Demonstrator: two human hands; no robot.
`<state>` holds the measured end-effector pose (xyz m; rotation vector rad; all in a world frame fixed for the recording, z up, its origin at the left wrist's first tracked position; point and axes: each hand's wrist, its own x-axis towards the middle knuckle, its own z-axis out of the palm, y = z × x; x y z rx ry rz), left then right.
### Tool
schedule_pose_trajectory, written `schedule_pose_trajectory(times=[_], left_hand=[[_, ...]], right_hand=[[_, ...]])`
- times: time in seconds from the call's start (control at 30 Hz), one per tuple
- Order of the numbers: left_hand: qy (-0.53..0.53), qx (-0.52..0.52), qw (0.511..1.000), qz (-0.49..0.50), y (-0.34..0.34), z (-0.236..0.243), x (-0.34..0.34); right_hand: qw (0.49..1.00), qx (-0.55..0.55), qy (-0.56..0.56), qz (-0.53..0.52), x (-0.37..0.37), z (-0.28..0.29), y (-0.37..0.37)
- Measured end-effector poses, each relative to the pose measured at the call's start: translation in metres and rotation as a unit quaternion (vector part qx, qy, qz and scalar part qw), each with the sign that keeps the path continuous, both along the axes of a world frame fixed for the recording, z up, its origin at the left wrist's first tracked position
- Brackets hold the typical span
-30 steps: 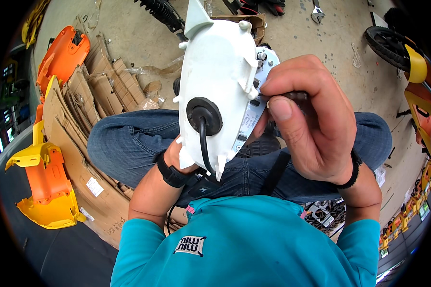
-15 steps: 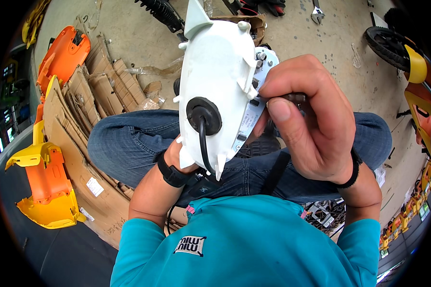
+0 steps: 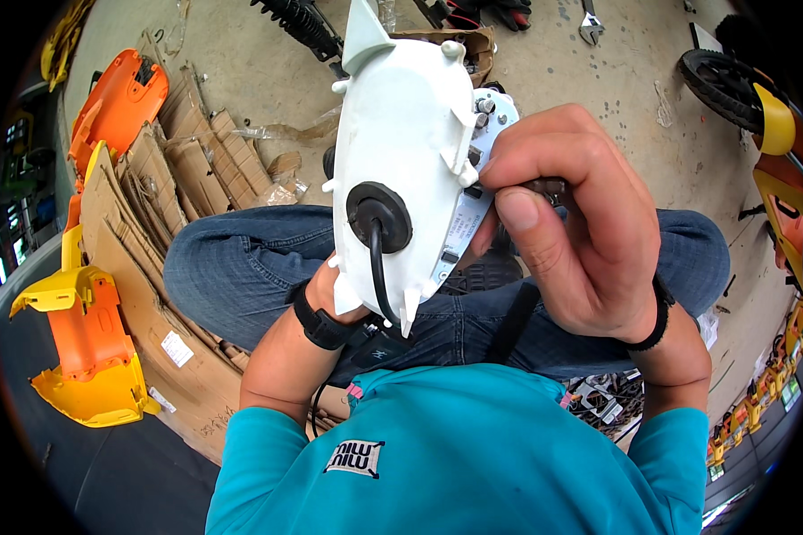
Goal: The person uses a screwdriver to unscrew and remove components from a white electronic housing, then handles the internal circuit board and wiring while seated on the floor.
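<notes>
I hold a white plastic housing (image 3: 403, 134) upright over my lap with my left hand (image 3: 328, 294), which is mostly hidden behind it. A black grommet (image 3: 375, 216) with a thick black cable sits on the housing. A pale metal plate (image 3: 459, 236) with bolts and small dark fittings runs along its right side. My right hand (image 3: 589, 223) is closed in a pinch at that plate, thumb and forefinger around a small dark piece (image 3: 546, 185) that is partly hidden by the fingers.
Cardboard sheets (image 3: 178, 374) lie at my left with yellow and orange body panels (image 3: 94, 330). Beyond the housing are black shock absorbers (image 3: 296, 27), red-and-black gloves (image 3: 500, 13) and an adjustable wrench (image 3: 591, 27). A tyre with yellow fender (image 3: 718, 85) stands at the right.
My right thumb and fingers shift very slightly at the plate; the housing stays almost still.
</notes>
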<state>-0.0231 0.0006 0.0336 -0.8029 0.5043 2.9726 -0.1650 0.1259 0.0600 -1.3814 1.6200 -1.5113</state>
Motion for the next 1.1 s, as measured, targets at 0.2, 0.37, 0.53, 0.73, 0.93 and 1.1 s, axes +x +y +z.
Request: schedule_pose_trajectory(times=[0.2, 0.37, 0.53, 0.73, 0.93, 1.1], left_hand=[[0.035, -0.105, 0.994, 0.004, 0.003, -0.005, 0.002], [0.085, -0.314, 0.944, -0.051, 0.002, -0.013, 0.006], [0.092, -0.155, 0.983, -0.042, 0.000, -0.018, 0.012], [0.070, 0.033, 0.997, -0.023, -0.001, -0.014, 0.008], [0.157, 0.035, 0.987, -0.005, -0.002, -0.022, 0.013], [0.012, 0.294, 0.951, 0.093, 0.002, -0.009, 0.004]], right_hand=[[0.999, 0.018, -0.038, -0.022, 0.003, 0.000, 0.001], [1.000, -0.002, -0.011, -0.005, 0.001, 0.000, 0.000], [1.000, -0.005, 0.004, 0.002, -0.001, -0.001, -0.001], [0.999, 0.007, -0.035, -0.016, 0.003, -0.001, 0.001], [1.000, 0.000, -0.024, 0.002, 0.001, -0.003, 0.001], [0.998, 0.012, -0.061, -0.023, 0.004, -0.004, 0.003]])
